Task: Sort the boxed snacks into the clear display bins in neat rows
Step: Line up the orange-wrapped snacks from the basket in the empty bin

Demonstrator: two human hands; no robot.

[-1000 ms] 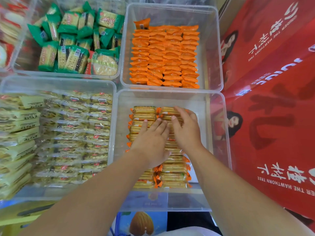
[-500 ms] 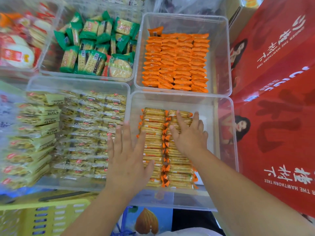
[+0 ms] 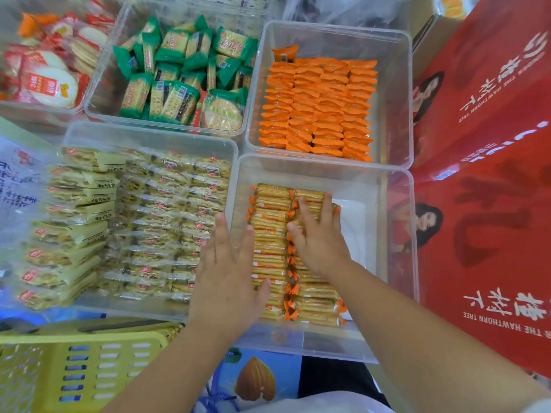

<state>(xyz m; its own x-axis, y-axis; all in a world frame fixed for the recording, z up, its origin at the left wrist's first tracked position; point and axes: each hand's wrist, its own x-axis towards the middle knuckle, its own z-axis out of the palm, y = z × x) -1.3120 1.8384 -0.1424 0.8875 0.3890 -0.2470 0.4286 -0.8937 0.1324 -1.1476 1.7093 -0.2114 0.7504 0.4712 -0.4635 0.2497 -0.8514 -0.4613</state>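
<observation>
Nearest us, our left hand (image 3: 228,281) has lifted off the biscuit packets and swung left; it now hovers flat over the shared wall between the two front bins, fingers (image 3: 220,231) straight and slightly spread, holding nothing. Half a second ago it was already drifting that way, and a second ago it lay on the stack beside the other hand. We read this as the pressing-down of the left column being finished, with that hand likely heading for more stock.

Our right hand (image 3: 317,234) has stayed on the right column, palm down, fingers (image 3: 304,205) close together and pressing the wrappers flat, gripping nothing.

The biscuit packets (image 3: 269,234) sit in the near right clear bin (image 3: 396,263), in two tidy columns against its left wall, orange crimped ends meeting down the middle. The right part of the bin floor is bare, so there is room for a third column.

Farther back, the orange-wrapped snacks (image 3: 316,108) fill the far right bin (image 3: 399,84) in even rows, already done.
</observation>
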